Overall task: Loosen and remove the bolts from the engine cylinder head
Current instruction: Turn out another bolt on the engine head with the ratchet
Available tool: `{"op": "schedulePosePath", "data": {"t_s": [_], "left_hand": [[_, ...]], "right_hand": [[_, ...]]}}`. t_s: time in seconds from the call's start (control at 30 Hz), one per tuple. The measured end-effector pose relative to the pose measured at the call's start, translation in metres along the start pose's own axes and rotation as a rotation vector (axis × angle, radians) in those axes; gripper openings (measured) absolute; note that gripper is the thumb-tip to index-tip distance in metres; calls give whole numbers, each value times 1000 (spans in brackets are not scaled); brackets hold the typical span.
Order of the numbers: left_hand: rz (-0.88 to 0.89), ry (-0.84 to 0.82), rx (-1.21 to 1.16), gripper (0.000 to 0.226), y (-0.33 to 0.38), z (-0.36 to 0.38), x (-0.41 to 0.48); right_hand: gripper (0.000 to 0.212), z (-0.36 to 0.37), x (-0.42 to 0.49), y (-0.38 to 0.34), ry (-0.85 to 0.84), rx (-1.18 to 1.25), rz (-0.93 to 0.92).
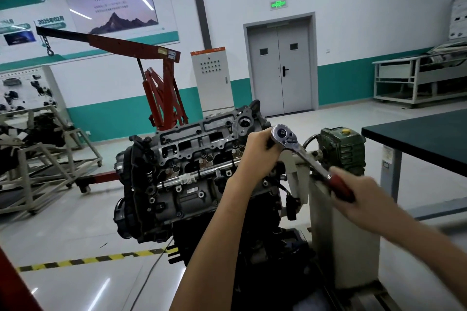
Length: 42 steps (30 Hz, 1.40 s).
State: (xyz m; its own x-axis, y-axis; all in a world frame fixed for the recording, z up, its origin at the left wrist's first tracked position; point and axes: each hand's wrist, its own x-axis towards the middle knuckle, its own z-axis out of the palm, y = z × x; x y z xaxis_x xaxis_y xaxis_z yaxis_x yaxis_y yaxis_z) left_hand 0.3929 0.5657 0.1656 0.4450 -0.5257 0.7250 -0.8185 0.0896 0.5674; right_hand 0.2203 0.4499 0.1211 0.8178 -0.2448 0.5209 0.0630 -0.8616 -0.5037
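The grey cast-metal engine cylinder head (202, 139) sits on top of a dark engine block, tilted toward the camera and mounted at its right end to a pale stand carrying a green ribbed gearbox (346, 151). At the head's right-hand end, the left hand (255, 149) reaches up from below with its fingers curled tightly just under the round head of a chrome ratchet wrench (284, 135), steadying it against the casting; what the wrench drives is hidden behind those fingers. The wrench's shaft slopes down and to the right, away from the engine, to a dark red handle (341, 188), which the right hand (366, 194) grasps with fingers wrapped around it (this hand is motion-blurred, so finger detail is unclear). The cylinder head therefore lies to the left of and just below the left hand's hold, and well apart from the right hand. Behind the engine stands a red steel engine hoist (161, 98) with a chain and hook, and farther back a grey double door (280, 68). A dark-topped workbench (424, 139) stands at the right, and a yellow-and-black floor stripe (88, 259) runs at lower left.
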Motion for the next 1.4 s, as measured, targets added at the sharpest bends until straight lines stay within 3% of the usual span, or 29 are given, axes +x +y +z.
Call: {"op": "schedulePosePath", "data": {"t_s": [0.13, 0.23, 0.33, 0.43, 0.53, 0.63, 0.7, 0.77, 0.83, 1.0, 1.1, 1.2, 1.33, 1.4], "left_hand": [[-14, 60, -31, 19, -3, -3, -3], [-31, 48, -45, 21, -7, -2, -4], [-26, 83, -65, 47, -7, 0, -3], [-2, 77, -64, 55, -6, -1, -3], [-18, 63, -40, 51, -6, -3, -1], [-41, 39, -14, 41, -5, -3, 0], [-37, -5, 6, 23, -3, -3, 1], [-30, -18, 16, 16, -2, -5, 2], [-20, -8, 6, 20, -2, -4, 0], [20, 54, -33, 53, -8, 1, 1], [43, 74, -27, 59, -6, 2, 2], [38, 69, -25, 58, -8, 1, 2], [11, 18, -5, 41, -4, 1, 2], [28, 30, 11, 43, 0, 2, 2]], "right_hand": [[29, -14, 14, 5, 32, -112, -91], [24, 39, -11, -18, 139, 127, 115], [24, 91, -25, -60, 308, 401, 234], [21, 116, -22, -90, 280, 594, 258], [29, 92, -21, -65, 174, 454, 219], [41, 31, -10, -16, 19, 98, 91], [38, -10, 5, 1, -10, -112, -10], [35, -26, 14, 4, 15, -166, -63], [34, -11, 9, -1, 49, -101, -26], [27, 83, -24, -60, 259, 427, 239], [23, 118, -20, -90, 342, 644, 285], [27, 106, -20, -73, 269, 534, 242], [36, 28, -11, -11, 64, 88, 67], [35, -8, 3, 4, 47, -93, -57]]}}
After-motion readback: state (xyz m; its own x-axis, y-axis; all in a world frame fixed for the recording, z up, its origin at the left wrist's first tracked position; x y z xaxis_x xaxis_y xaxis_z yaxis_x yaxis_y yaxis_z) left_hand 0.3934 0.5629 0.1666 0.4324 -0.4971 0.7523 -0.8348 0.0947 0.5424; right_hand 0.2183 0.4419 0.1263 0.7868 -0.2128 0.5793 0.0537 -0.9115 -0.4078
